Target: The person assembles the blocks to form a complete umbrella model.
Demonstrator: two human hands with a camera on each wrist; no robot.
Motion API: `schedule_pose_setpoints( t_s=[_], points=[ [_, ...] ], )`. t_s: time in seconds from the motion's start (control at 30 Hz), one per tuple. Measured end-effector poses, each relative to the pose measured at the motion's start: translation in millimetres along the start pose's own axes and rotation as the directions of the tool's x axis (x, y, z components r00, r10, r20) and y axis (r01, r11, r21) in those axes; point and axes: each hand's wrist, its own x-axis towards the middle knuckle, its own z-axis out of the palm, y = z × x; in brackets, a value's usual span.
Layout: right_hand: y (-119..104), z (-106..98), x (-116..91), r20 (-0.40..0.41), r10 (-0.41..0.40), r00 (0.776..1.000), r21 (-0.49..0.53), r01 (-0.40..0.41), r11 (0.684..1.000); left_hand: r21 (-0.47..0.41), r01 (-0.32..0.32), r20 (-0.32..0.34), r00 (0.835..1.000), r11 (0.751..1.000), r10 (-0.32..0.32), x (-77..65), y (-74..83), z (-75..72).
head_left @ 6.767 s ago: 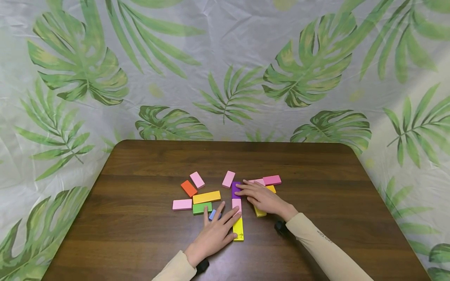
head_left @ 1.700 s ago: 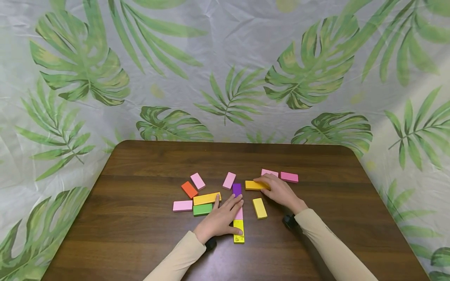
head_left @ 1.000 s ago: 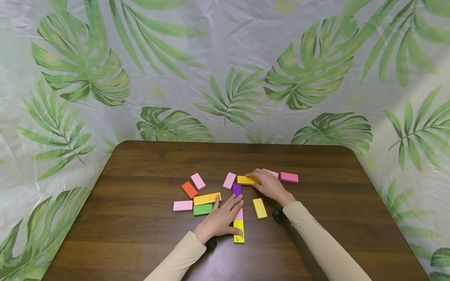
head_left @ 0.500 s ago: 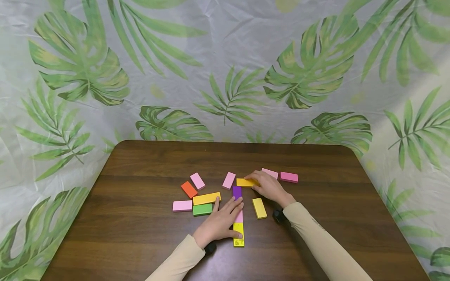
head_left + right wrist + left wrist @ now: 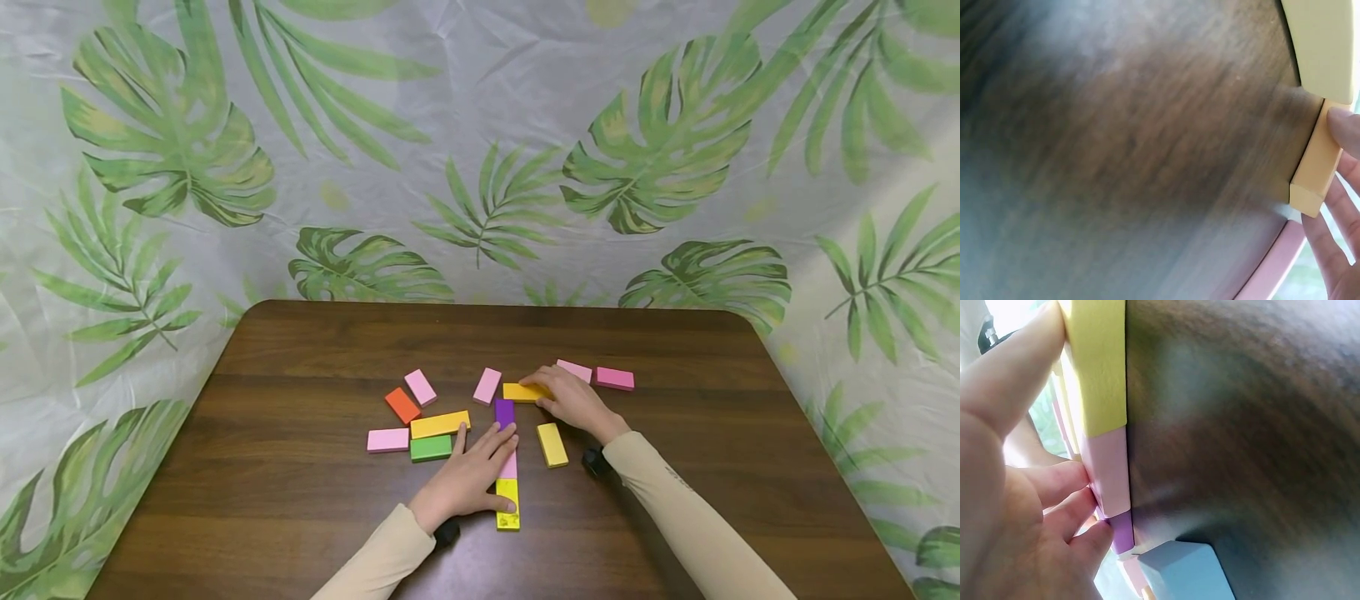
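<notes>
A straight row on the table holds a yellow block [image 5: 508, 493], a pink block [image 5: 507, 465] and a purple block [image 5: 505, 411], end to end. My left hand [image 5: 465, 479] lies along it, extended fingertips on the pink and purple blocks, thumb on the yellow one. My right hand [image 5: 576, 398] pinches an orange-yellow block [image 5: 519, 392] between thumb and fingers; this block lies crosswise at the purple block's far end. In the right wrist view the thumb presses the orange-yellow block's [image 5: 1316, 156] near side. A blue block [image 5: 1188, 572] shows in the left wrist view, hidden by my left hand in the head view.
Left of the row are another orange-yellow block [image 5: 440, 424], a green block [image 5: 431, 448], a red-orange block [image 5: 403, 405] and several pink ones. A pale yellow block [image 5: 552, 445] lies right of it. Beyond my right hand sits a magenta block [image 5: 615, 378]. All rest on the brown table [image 5: 300, 517].
My right hand has brought the orange-yellow block leftward to the purple block's end. The row has slid slightly toward me under my left hand. Earlier, the far-right pink and magenta blocks shifted right.
</notes>
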Motion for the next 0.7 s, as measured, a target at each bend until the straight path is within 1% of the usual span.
schedule_pose_setpoints(
  t_s=[0.27, 0.5, 0.7],
  points=[
    [1.9, 1.1, 1.0, -0.005, -0.023, 1.0, -0.016, 0.023, 1.0, -0.01, -0.014, -0.015, 1.0, 1.0, 0.014, 0.2, -1.3, 1.3],
    [2.7, 1.1, 2.0, 0.011, -0.022, 1.0, -0.024, 0.023, 0.999, -0.008, -0.006, -0.011, 1.0, 1.0, 0.006, 0.7, -1.0, 1.8],
    [3.4, 2.0, 1.3, -0.003, -0.037, 0.999, -0.027, 0.037, 0.999, 0.001, 0.0, -0.01, 1.0, 1.0, 0.0, 0.0, 0.4, 1.6]
  ],
)
